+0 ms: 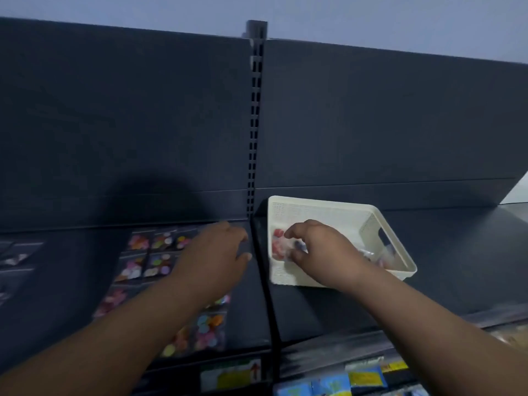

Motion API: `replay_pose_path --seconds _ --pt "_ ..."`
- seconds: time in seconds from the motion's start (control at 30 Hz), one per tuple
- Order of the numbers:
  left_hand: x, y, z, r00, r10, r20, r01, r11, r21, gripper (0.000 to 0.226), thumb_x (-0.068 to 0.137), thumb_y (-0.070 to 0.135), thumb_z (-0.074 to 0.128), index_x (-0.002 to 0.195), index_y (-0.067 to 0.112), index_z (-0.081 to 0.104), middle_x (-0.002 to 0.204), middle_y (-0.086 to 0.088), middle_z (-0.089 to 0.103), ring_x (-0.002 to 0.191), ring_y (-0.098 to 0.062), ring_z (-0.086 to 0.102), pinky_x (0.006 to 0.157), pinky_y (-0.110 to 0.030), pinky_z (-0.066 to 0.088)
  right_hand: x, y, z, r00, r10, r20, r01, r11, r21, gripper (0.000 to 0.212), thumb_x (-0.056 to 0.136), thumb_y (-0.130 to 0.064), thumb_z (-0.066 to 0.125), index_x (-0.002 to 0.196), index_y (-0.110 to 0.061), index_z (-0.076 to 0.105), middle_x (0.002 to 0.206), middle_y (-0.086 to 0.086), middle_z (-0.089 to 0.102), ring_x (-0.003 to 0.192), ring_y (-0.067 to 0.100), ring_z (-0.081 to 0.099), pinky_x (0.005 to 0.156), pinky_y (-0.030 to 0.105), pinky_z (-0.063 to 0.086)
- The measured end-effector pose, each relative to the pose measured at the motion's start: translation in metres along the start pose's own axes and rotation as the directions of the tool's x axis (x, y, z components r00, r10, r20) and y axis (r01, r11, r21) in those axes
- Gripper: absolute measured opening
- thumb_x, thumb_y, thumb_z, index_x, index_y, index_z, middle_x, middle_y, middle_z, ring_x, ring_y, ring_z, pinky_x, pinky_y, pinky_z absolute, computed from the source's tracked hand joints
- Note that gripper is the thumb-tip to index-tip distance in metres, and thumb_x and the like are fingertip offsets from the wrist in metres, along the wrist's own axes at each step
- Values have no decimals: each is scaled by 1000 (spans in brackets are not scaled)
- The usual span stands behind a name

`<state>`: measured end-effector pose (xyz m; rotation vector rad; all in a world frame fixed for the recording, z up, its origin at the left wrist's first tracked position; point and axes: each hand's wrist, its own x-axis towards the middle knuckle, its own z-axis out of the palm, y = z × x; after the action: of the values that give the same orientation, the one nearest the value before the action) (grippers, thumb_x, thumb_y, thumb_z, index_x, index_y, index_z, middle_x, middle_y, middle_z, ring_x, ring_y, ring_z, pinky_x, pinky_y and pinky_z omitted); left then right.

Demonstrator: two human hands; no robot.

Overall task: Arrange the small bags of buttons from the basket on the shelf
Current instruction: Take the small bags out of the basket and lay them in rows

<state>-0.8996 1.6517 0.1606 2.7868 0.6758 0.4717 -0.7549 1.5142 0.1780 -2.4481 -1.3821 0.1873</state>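
A white plastic basket (380, 224) stands on the dark shelf (328, 307), right of the shelf's upright post. My right hand (323, 250) is over the basket's left end and pinches a small clear bag of red and pink buttons (278, 242). More clear bags (385, 254) lie in the basket's right end. My left hand (213, 252) reaches flat over the left shelf section, fingers straight, holding nothing. Several bags of coloured buttons (155, 252) lie in rows on that section, partly hidden under my left arm. Another bag (207, 330) lies near the front edge.
A slotted upright post (255, 124) and a dark seam split the shelf into two sections. Dark back panels (385, 124) rise behind. At far left lie faint clear packets (14, 258). Below the front edge hang price labels (231, 375) and blue and yellow packets (343, 381).
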Motion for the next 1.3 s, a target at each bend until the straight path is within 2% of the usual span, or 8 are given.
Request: replay_pose_path --seconds 0.27,0.5,0.67,0.8,0.97,1.07,1.17,1.3 --pt "66 74 47 998 -36 56 39 998 -54 32 89 34 55 119 24 54 114 3 51 106 -18 51 86 -31 42 31 105 -26 973 113 202 -111 994 -19 46 90 -29 59 134 -28 46 134 -3 48 103 20 61 88 32 50" --pt "93 95 67 964 -149 221 165 984 -59 35 87 36 58 119 22 52 120 2 51 103 -17 54 83 -31 45 70 142 -17 900 64 431 -45 998 -54 79 81 -28 70 148 -25 28 149 -3 37 128 20 45 100 26 40" --pt "108 89 76 940 -176 292 198 979 -47 33 86 39 60 114 24 52 115 4 51 99 -15 53 78 -29 43 91 144 7 894 19 447 18 997 -77 94 69 -31 79 148 -23 29 151 -3 33 133 20 39 107 27 36" --pt "130 85 89 910 -230 344 252 968 -19 25 85 35 58 106 23 52 111 2 50 93 -17 52 75 -30 42 96 149 17 903 15 429 -17 1000 0 64 72 -17 74 131 -18 49 144 -1 38 120 19 50 99 23 43" --pt "153 82 114 891 -174 420 153 985 85 29 80 44 62 97 24 49 111 1 53 95 -19 50 80 -34 42 96 156 13 916 -8 400 -6 999 34 6 81 -11 63 85 -14 59 90 -2 55 81 16 52 56 18 39" --pt "160 84 124 880 -133 455 38 977 211 43 74 59 59 109 37 54 115 5 49 107 -19 48 92 -41 39 97 169 9 947 32 319 -98 976 194 2 80 -6 62 82 -7 62 77 -6 53 70 12 52 54 13 40" --pt "164 86 131 898 -76 433 11 989 151 24 75 54 63 76 34 49 97 8 46 98 -16 47 84 -38 39 98 180 0 960 95 262 -198 895 400 10 77 4 60 85 1 65 78 4 59 68 17 58 62 25 47" --pt "166 88 135 906 -42 421 48 999 -5 29 83 25 59 59 32 43 90 9 52 91 -16 55 81 -37 48 99 184 -9 948 142 284 -290 754 589 17 78 14 57 78 -3 59 66 10 58 48 13 56 48 22 45"
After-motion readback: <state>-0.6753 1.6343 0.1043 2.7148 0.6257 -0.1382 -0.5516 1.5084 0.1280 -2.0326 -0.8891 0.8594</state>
